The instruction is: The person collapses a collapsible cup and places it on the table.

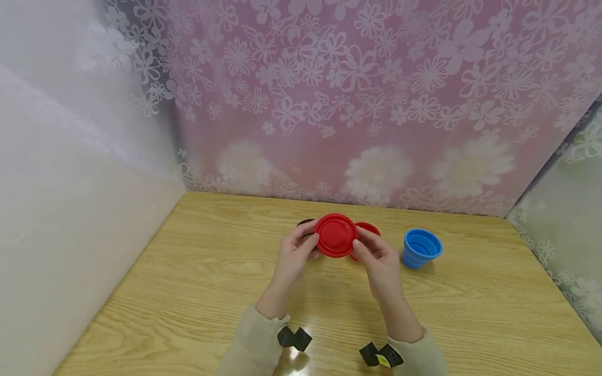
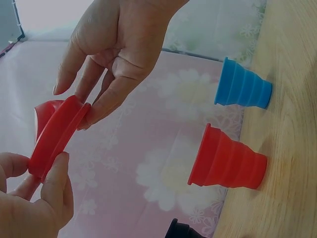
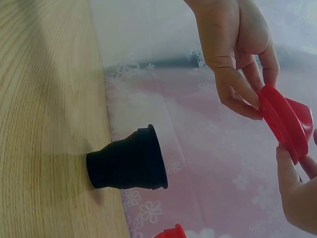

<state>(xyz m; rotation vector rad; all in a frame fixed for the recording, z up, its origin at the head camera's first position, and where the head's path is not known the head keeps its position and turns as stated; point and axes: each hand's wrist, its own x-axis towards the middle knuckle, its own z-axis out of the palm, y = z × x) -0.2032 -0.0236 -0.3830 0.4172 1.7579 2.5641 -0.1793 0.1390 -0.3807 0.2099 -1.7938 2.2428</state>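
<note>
Between both hands, lifted clear of the table (image 1: 197, 282): round red piece (image 1: 336, 235), ringed face toward the head camera. At its eight o'clock, left hand (image 1: 292, 258), thumb and fingers narrowed to a pinch on the edge; at four o'clock, right hand (image 1: 383, 265), likewise pinching the edge. Upright on the table beyond: red cup (image 2: 229, 158), partly hidden in head view, at three o'clock; blue cup (image 1: 421, 249), farther out at three; black cup (image 3: 128, 161), near ten. At twelve, floral backdrop (image 1: 348, 104).
</note>
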